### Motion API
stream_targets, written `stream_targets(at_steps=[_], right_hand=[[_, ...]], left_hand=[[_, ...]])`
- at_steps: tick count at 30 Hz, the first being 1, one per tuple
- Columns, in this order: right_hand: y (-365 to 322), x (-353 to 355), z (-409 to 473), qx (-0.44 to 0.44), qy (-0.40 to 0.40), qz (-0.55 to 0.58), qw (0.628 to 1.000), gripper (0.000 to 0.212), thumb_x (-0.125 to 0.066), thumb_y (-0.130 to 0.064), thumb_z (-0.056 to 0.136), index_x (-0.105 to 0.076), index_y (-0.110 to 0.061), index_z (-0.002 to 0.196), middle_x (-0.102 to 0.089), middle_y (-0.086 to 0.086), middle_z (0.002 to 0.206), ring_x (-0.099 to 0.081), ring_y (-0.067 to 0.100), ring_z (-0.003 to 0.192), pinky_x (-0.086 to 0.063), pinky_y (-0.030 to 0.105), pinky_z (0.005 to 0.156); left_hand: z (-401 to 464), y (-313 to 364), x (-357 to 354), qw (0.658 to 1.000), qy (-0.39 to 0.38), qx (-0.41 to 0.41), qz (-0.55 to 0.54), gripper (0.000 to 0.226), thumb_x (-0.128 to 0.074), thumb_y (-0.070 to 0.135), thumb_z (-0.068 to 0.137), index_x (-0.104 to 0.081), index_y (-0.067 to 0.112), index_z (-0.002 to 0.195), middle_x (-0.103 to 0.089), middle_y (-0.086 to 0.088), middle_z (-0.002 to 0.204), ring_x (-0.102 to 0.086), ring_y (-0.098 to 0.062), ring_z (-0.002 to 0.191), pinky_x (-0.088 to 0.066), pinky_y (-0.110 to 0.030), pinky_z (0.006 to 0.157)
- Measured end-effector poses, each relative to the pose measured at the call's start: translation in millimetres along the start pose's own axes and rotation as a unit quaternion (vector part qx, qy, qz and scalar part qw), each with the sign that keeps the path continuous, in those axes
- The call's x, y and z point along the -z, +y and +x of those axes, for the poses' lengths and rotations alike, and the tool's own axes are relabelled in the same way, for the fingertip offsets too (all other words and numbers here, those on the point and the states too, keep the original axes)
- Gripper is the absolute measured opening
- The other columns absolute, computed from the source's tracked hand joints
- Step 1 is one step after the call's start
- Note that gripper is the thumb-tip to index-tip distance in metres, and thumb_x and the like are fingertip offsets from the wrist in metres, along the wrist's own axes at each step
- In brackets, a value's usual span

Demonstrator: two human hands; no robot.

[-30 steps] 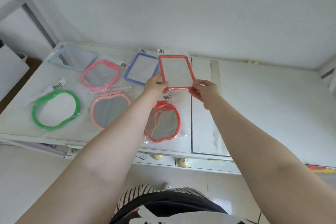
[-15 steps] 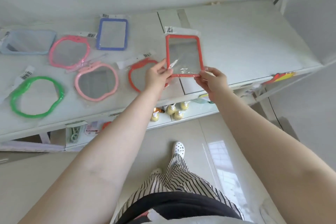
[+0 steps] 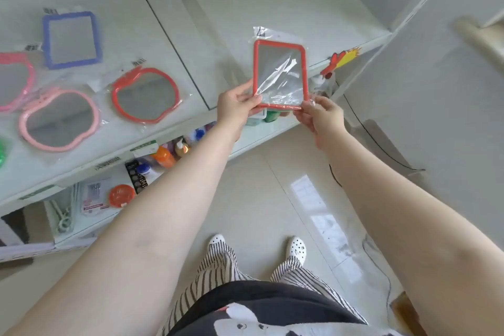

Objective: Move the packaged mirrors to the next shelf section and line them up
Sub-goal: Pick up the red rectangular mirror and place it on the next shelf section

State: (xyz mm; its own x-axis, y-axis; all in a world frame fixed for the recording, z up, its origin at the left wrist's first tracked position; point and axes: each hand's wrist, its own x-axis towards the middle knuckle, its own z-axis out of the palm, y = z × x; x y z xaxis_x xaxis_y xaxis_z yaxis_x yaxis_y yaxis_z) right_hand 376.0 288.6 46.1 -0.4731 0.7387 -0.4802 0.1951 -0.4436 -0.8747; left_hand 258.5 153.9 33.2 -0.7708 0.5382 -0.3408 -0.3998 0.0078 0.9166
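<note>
Leftmost, a pink apple-shaped mirror [image 3: 58,120] lay on the white shelf [image 3: 174,43], with a blue square mirror [image 3: 71,39] farther back and a red apple-shaped mirror [image 3: 146,95] to its right. Right of the seam, the left hand [image 3: 236,106] and right hand [image 3: 321,116] pinched the near corners of the red rectangular packaged mirror [image 3: 281,73], held over the right section's near edge.

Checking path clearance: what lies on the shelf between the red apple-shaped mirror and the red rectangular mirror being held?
In the head view, only bare white shelf and the dark seam between sections separate the red apple-shaped mirror from the red rectangular mirror.
</note>
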Motion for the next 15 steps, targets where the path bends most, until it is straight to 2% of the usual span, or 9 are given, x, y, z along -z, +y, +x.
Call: stream_targets(at_steps=[4,7,9,11,15], right_hand=[[-10.3,58.4,14.6,0.001,0.015,-0.002,1.000,0.017,-0.061,0.000,0.089,-0.061,-0.005,0.105,-0.068,0.014,0.088,-0.070,0.017,0.063,-0.061,0.025,0.071],[-18.2,107.9,31.8,0.004,0.009,-0.008,1.000,0.025,-0.061,0.000,0.088,-0.061,0.002,0.114,-0.068,0.019,0.095,-0.071,0.019,0.065,-0.060,0.025,0.074],[-24.6,139.7,43.6,0.003,0.010,-0.018,1.000,0.028,-0.062,0.000,0.087,-0.061,0.001,0.115,-0.069,0.020,0.099,-0.072,0.020,0.066,-0.060,0.028,0.078],[-32.2,169.0,54.4,0.001,0.011,-0.028,1.000,0.028,-0.062,0.000,0.087,-0.062,-0.001,0.115,-0.071,0.019,0.098,-0.073,0.022,0.069,-0.060,0.028,0.079],[-50.3,211.4,74.2,0.011,0.004,-0.037,0.999,0.022,-0.062,0.001,0.087,-0.064,0.000,0.109,-0.071,0.021,0.096,-0.074,0.028,0.080,-0.060,0.031,0.081]], left_hand=[[-4.5,-16.8,-58.6,1.000,-0.017,0.009,0.010,0.053,-0.058,-0.012,0.086,-0.047,0.001,0.136,-0.066,-0.018,0.112,-0.070,-0.001,0.061,-0.058,-0.016,0.067],[-8.5,-29.9,-107.7,1.000,-0.014,0.012,0.014,0.053,-0.058,-0.010,0.087,-0.047,0.002,0.137,-0.066,-0.014,0.109,-0.070,-0.001,0.060,-0.056,-0.014,0.060],[-8.1,-40.7,-138.6,1.000,-0.009,0.015,0.016,0.053,-0.059,-0.009,0.087,-0.047,0.003,0.138,-0.067,-0.011,0.109,-0.071,-0.005,0.068,-0.056,-0.014,0.062],[-6.4,-52.8,-168.1,1.000,-0.004,0.019,0.011,0.054,-0.060,-0.006,0.087,-0.047,0.005,0.138,-0.068,-0.013,0.115,-0.071,-0.015,0.083,-0.058,-0.017,0.068],[-5.9,-67.5,-217.7,1.000,0.010,0.023,-0.002,0.054,-0.062,-0.005,0.087,-0.049,0.007,0.137,-0.071,-0.008,0.107,-0.069,-0.028,0.100,-0.059,-0.019,0.074]])
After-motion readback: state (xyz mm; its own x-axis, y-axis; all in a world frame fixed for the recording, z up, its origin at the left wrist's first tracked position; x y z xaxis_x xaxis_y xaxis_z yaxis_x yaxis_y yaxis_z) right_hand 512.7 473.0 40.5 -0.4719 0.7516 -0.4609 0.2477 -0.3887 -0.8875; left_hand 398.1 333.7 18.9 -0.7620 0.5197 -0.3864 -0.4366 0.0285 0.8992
